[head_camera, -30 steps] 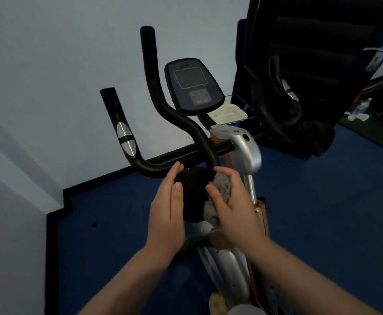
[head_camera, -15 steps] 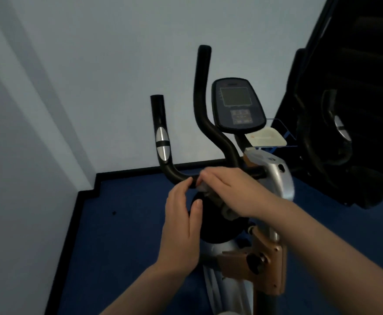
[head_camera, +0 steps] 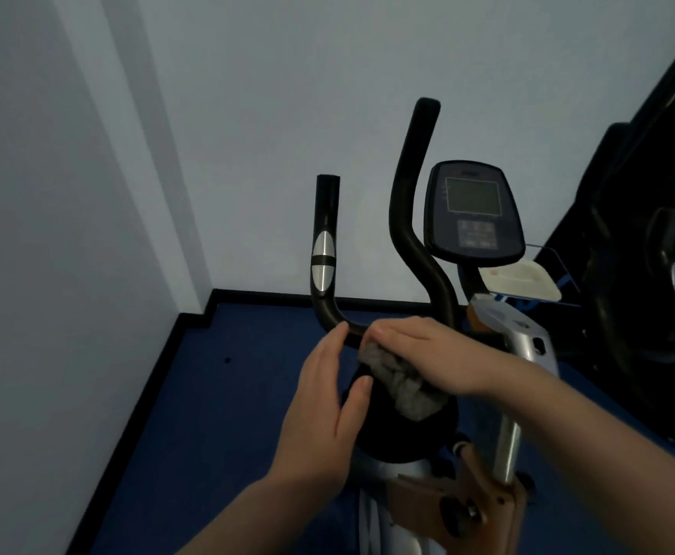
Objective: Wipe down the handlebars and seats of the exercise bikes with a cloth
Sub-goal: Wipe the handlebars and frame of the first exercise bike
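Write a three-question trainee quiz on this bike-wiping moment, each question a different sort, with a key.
1. True or false: the right hand holds the cloth.
2. Which part does the cloth touch? A seat B handlebar C console
3. Fill in: the left hand's fingers are ____, gripping nothing.

Key: 1 true; 2 B; 3 straight

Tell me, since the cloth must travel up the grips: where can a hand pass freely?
Free: between left grip and curved bar, and left toward the wall. Crowded: right of the curved bar, by the console.
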Demonstrator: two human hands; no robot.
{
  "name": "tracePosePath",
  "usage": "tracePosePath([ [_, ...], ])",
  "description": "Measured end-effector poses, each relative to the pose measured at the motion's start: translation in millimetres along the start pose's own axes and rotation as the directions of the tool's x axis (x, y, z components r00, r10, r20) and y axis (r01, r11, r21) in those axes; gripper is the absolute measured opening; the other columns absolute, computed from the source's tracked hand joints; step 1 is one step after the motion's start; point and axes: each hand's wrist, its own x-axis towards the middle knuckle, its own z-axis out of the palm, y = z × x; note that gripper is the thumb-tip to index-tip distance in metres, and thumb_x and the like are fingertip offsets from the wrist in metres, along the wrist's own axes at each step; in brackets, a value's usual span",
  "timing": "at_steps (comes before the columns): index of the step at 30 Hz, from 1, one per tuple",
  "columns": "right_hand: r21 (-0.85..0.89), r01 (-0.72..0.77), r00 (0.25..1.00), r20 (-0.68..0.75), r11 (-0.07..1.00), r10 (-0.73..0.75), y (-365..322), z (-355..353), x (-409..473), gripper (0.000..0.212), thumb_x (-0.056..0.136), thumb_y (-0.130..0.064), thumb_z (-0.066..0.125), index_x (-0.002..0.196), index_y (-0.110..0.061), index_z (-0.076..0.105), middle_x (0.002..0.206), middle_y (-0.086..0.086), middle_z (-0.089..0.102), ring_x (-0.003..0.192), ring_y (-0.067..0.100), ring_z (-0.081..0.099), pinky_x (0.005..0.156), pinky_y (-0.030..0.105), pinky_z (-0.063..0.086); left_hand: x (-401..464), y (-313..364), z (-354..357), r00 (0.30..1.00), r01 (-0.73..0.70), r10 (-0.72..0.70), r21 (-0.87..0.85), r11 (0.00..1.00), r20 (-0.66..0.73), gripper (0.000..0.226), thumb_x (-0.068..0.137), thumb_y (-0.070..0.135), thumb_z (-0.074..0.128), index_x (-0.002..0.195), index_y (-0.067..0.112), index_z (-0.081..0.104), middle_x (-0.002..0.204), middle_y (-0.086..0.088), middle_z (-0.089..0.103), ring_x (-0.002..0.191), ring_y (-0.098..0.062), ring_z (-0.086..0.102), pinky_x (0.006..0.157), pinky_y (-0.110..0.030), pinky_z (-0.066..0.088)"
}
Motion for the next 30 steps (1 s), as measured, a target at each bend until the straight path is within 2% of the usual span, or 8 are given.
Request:
tracePosePath([
  [5,-0.383,0.111,0.993,0.068,0.917,-0.092,-17.8,12.0,15.4,0.037,0.106,-0.032,0.030,0.099,-0.014,0.062,0.095,0.008,0.065,0.091,0.024,0.060,0.087,0.049,0.045,5.9,-4.0,-3.5,0.999,-0.034,0.034,0.005,0.999,0.021,0.063,0.087,0.060,0.039,0.145,0.050,0.017,0.153,0.031,0.021,0.142,0.009,0.015,0.113,-0.021,0.021],
  [7,-0.402,0.163,0.987,0.074,0.901,-0.145,-17.9,16.4,11.1,0.030,0.106,-0.028,0.032,0.100,-0.017,0.060,0.094,0.005,0.064,0.087,0.022,0.059,0.082,0.050,0.046,8.8,-6.4,-6.8,0.999,-0.031,0.030,0.046,0.998,0.025,0.070,0.085,0.062,0.040,0.148,0.048,0.013,0.157,0.027,0.013,0.143,0.010,0.005,0.111,-0.018,0.015],
  [11,-0.288,0.102,0.994,0.064,0.952,-0.087,-13.3,8.8,-7.4,0.032,0.104,-0.039,0.031,0.092,-0.022,0.055,0.087,-0.004,0.061,0.080,0.011,0.058,0.078,0.040,0.048,15.4,-7.4,-14.1,0.993,-0.086,0.074,0.131,0.988,0.096,0.073,0.085,0.063,0.040,0.150,0.045,0.012,0.154,0.037,0.006,0.143,0.010,-0.003,0.112,-0.024,0.012],
  [16,-0.591,0.106,0.994,0.056,0.800,-0.091,-23.8,19.8,7.7,0.030,0.106,-0.032,0.028,0.094,-0.021,0.053,0.089,0.001,0.061,0.081,0.019,0.058,0.076,0.045,0.048,17.2,-9.0,-12.8,0.991,-0.089,0.080,0.087,0.992,0.107,0.073,0.088,0.061,0.040,0.152,0.035,0.017,0.155,0.033,0.008,0.145,0.005,-0.004,0.116,-0.028,0.010],
  [20,-0.511,0.016,0.999,-0.029,0.860,-0.036,-17.9,11.7,-15.2,0.024,0.106,-0.033,0.029,0.107,-0.025,0.051,0.095,-0.010,0.054,0.089,0.013,0.056,0.079,0.040,0.047,17.2,-10.1,-14.2,0.985,-0.100,0.085,0.101,0.990,0.148,0.069,0.087,0.063,0.037,0.149,0.040,0.019,0.155,0.035,0.005,0.144,0.007,-0.008,0.112,-0.024,0.008],
  [24,-0.664,-0.114,0.989,-0.143,0.739,0.024,-21.2,16.5,-27.2,0.023,0.106,-0.030,0.029,0.120,-0.022,0.045,0.111,-0.005,0.050,0.096,0.016,0.054,0.076,0.038,0.048,17.0,-10.8,-12.3,0.981,-0.118,0.100,0.105,0.988,0.165,0.064,0.088,0.065,0.031,0.147,0.044,0.017,0.155,0.035,-0.001,0.144,0.007,-0.012,0.110,-0.020,0.003],
  [27,-0.711,-0.195,0.967,-0.255,0.676,0.011,-29.0,37.3,-13.5,0.027,0.104,-0.028,0.030,0.126,-0.019,0.043,0.115,-0.001,0.049,0.093,0.018,0.052,0.066,0.032,0.038,15.6,-12.1,-6.1,0.982,-0.115,0.098,0.101,0.988,0.162,0.064,0.090,0.062,0.025,0.150,0.040,0.018,0.155,0.034,-0.007,0.143,0.006,-0.017,0.109,-0.019,-0.003],
  [30,-0.584,-0.318,0.903,-0.427,0.747,0.051,-29.5,48.9,-23.7,0.026,0.105,-0.031,0.027,0.121,-0.020,0.045,0.112,-0.002,0.051,0.094,0.018,0.053,0.069,0.032,0.044,16.5,-12.4,-5.3,0.978,-0.127,0.104,0.122,0.984,0.179,0.066,0.089,0.065,0.021,0.150,0.039,0.018,0.155,0.033,-0.009,0.143,0.005,-0.019,0.109,-0.019,-0.005],
])
